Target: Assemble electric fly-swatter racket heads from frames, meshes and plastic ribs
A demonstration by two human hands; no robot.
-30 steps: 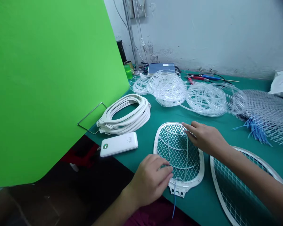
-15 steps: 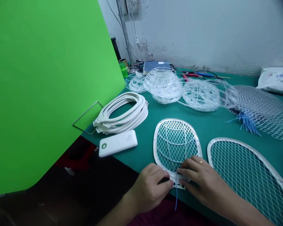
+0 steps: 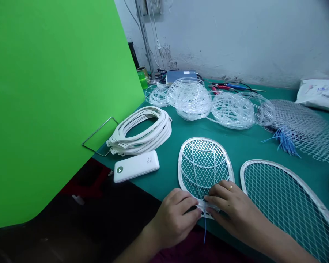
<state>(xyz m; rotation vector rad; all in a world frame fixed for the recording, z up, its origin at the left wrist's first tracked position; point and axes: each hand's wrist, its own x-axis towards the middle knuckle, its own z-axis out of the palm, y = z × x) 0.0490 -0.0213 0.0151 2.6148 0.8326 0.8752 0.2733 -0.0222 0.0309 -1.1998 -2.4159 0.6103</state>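
A white oval racket frame (image 3: 181, 153) with mesh and a plastic grid lies on the green table, its perforated neck toward me. My left hand (image 3: 177, 215) pinches the left side of that neck between thumb and fingers. On the right side, my right hand (image 3: 230, 204), with a ring on one finger, has thumb and fingertips closed on the neck and lower rim. Between both hands a blue wire (image 3: 205, 230) runs over the neck and hangs down toward me. The fingers cover part of the neck.
A second mesh frame (image 3: 259, 162) lies at the right. Stacked white frames (image 3: 150, 140) and a power bank (image 3: 137, 167) are at left. Behind stand clear plastic grids (image 3: 190, 102), blue wires (image 3: 286, 142) and a mesh pile (image 3: 318, 131). A green panel (image 3: 57, 91) blocks the left.
The view has shifted very slightly. Both hands keep their hold on the racket frame's neck, and the right fingers have moved only a little.
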